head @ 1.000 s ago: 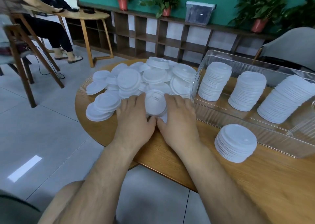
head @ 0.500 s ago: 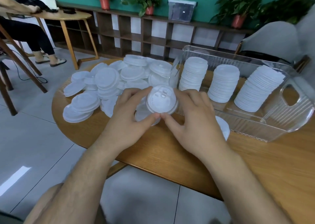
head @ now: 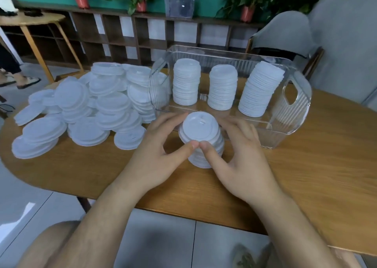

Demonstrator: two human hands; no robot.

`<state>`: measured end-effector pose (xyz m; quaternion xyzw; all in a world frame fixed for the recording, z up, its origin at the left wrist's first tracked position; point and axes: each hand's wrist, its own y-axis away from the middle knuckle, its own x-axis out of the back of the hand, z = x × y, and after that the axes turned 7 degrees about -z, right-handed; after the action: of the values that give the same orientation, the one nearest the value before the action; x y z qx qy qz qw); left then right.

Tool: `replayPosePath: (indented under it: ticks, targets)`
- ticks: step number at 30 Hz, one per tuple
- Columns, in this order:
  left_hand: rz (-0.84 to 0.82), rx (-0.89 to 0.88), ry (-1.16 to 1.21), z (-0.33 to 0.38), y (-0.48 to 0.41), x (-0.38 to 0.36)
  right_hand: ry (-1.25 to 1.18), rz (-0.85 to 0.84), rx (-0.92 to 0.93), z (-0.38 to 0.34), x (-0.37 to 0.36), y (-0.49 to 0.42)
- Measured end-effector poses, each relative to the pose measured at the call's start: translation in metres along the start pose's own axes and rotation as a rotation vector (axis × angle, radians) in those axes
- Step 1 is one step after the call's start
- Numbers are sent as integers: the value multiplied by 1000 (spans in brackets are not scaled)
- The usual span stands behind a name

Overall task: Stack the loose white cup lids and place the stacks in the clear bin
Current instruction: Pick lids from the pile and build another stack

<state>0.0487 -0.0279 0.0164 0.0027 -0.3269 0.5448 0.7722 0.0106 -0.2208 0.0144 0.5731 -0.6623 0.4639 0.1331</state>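
Note:
A stack of white cup lids (head: 201,128) stands on the wooden table (head: 306,176) just in front of the clear bin (head: 295,112). My left hand (head: 157,155) and my right hand (head: 238,155) grip this stack from both sides, thumbs meeting at its near edge. Inside the bin stand three tall lid stacks: left (head: 186,82), middle (head: 222,87) and a leaning right one (head: 259,88). A heap of loose lids (head: 81,108) covers the table's left part.
The bin has a cut-out handle (head: 290,93) on its right end. A grey chair (head: 285,33) stands behind the table. A dark shelf unit (head: 122,33) with potted plants runs along the green wall. A person's sandalled feet (head: 20,80) are at the far left.
Both hands carried a small group of lids from the loose heap to the right and set it on the short stack in front of the bin. The view swung right.

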Motion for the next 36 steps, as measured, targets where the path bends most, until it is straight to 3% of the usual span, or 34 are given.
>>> replayPosePath:
  ticks: [14, 25, 36]
  targets:
    - [-6, 85, -5, -10, -13, -27, -92, -72, -93, 24, 0, 1]
    - [-134, 149, -62, -13, -9, -18, -8, -177, -142, 23, 0, 6]
    - [48, 92, -147, -5, 2, 1, 93, 48, 65, -22, -8, -3]
